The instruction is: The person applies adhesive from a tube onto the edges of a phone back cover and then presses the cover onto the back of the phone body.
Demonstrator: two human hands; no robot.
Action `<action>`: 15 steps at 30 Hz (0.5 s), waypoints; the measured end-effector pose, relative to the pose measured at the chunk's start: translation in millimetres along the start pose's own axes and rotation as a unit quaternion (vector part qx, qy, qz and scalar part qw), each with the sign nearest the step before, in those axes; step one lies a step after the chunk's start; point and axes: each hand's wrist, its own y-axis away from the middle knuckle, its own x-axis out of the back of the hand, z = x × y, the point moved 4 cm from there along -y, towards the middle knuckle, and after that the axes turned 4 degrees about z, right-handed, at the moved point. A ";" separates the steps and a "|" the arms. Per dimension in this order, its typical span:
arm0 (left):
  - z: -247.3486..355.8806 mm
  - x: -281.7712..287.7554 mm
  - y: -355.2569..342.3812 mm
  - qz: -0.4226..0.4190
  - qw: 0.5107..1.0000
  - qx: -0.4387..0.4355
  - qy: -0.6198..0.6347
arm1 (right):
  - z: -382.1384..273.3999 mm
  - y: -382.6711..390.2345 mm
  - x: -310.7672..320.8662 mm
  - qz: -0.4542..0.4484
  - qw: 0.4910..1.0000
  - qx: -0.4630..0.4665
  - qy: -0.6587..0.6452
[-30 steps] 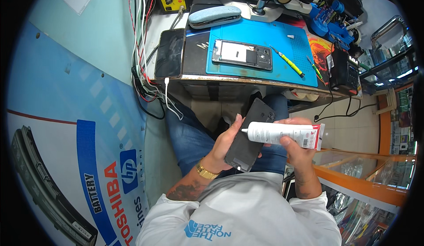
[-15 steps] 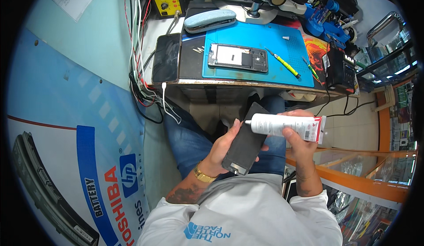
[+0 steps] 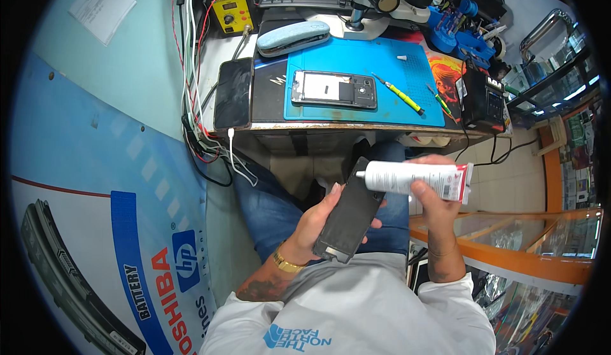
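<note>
A flat black phone screen panel (image 3: 347,221) lies tilted in my left hand (image 3: 310,229), thumb along one long edge and fingertips showing at the other. My right hand (image 3: 436,205) is wrapped round a white glue tube (image 3: 407,178) with a red and silver end. The tube lies across the panel's upper part, its thin nozzle pointing left near the panel's far left edge. Whether the tip touches the panel, and whether any glue is out, I cannot tell. An opened phone body (image 3: 334,91) rests on the blue work mat (image 3: 356,56) beyond my hands.
Two yellow-green pen-shaped tools, a knife (image 3: 407,100) and a thinner one (image 3: 440,102), and a small white cap (image 3: 401,57) are on the bench. A dark phone (image 3: 233,94) with a white cable lies left. A microscope (image 3: 382,11), glasses case (image 3: 294,38) and black device (image 3: 485,100) stand around.
The panel has shifted slightly toward my body and turned a little in my left hand. The tube stays over it, almost unmoved. The whole bench view has slid slightly left.
</note>
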 end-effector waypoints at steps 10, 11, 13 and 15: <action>-2.7 -0.2 2.8 -0.007 1.000 0.006 0.024 | -8.0 5.5 -7.0 -0.050 0.998 -0.002 -0.030; -2.1 -0.9 3.9 -0.005 1.000 -0.001 0.016 | -7.7 4.6 -6.7 -0.050 0.998 -0.002 -0.030; -1.0 -2.8 5.6 -0.004 1.000 -0.006 0.007 | -6.0 -1.3 -1.0 0.018 1.000 0.004 0.010; 0.7 -4.4 6.2 -0.001 1.000 -0.014 -0.023 | -6.1 -4.0 0.2 0.024 1.000 0.007 -0.015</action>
